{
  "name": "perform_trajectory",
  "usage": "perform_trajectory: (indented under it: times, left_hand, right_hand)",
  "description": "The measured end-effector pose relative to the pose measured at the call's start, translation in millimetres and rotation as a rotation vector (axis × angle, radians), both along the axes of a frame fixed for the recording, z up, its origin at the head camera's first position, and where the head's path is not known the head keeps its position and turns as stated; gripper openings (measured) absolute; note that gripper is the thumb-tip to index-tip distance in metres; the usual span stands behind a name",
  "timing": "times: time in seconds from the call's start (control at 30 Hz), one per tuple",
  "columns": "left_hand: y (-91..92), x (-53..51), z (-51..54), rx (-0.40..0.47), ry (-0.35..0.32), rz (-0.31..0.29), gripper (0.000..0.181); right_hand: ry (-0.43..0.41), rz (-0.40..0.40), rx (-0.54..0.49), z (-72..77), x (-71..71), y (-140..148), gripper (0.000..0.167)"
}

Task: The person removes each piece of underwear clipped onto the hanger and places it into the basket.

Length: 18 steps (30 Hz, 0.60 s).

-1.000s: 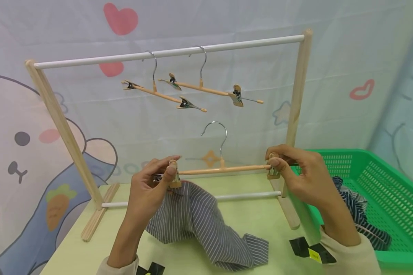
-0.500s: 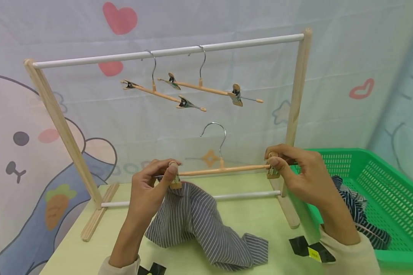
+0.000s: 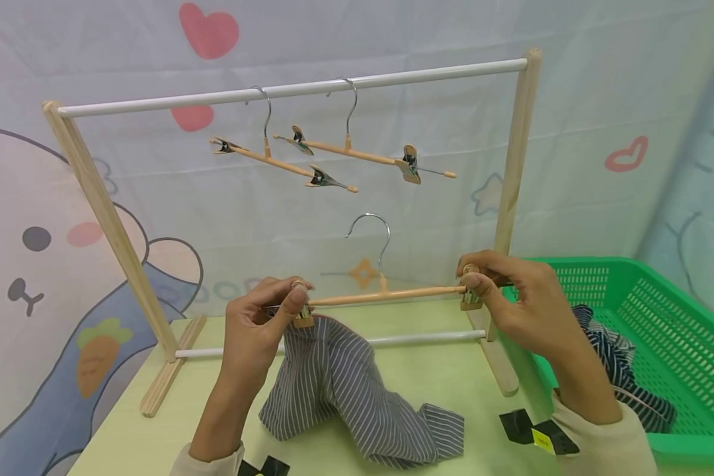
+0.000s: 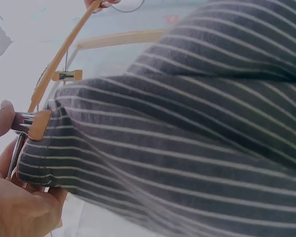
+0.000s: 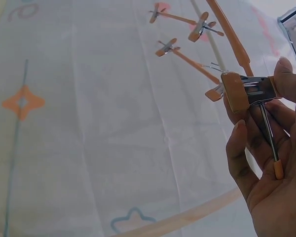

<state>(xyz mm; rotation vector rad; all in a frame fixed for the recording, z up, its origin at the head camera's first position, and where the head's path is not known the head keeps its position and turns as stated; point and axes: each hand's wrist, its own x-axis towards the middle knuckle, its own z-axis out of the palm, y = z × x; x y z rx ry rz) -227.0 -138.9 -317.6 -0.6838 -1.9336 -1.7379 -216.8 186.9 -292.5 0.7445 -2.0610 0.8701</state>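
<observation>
Raised over the table is a wooden clip hanger (image 3: pixel 351 298) with a metal hook, one end in each hand. My left hand (image 3: pixel 252 327) pinches the left clip (image 3: pixel 303 317) between thumb and fingers. That clip bites the upper edge of a dark grey, white-striped garment (image 3: pixel 357 390), whose lower part lies bunched on the table. In the left wrist view the garment (image 4: pixel 163 148) fills most of the picture, beside the wooden clip pad (image 4: pixel 39 125). My right hand (image 3: pixel 526 307) pinches the right clip (image 3: pixel 470 301); the right wrist view shows no cloth in this clip (image 5: pixel 235 92).
Two more clip hangers (image 3: pixel 274 163) (image 3: pixel 357 155) hang from the white rail (image 3: pixel 208 99) of a wooden-legged rack on the pale green table (image 3: pixel 482 436). At the right, a green basket (image 3: pixel 696 446) contains dark striped clothes (image 3: pixel 625 377).
The garment's left part has swung slightly right and hangs lower. My left hand and the hanger have sunk a little; both hands keep hold of the clips.
</observation>
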Motion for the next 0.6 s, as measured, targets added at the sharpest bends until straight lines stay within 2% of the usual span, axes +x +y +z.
perform_trajectory:
  times: [0.27, 0.6]
  left_hand:
    - [2.7, -0.1, -0.8, 0.062, 0.000, -0.001, 0.017]
    - [2.1, -2.4, -4.1, 0.129, 0.070, -0.058, 0.015]
  right_hand:
    - [0.008, -0.002, 0.006, -0.3, -0.5, -0.4, 0.017]
    - [0.003, 0.004, -0.001, -1.2, -1.7, -1.1, 0.018]
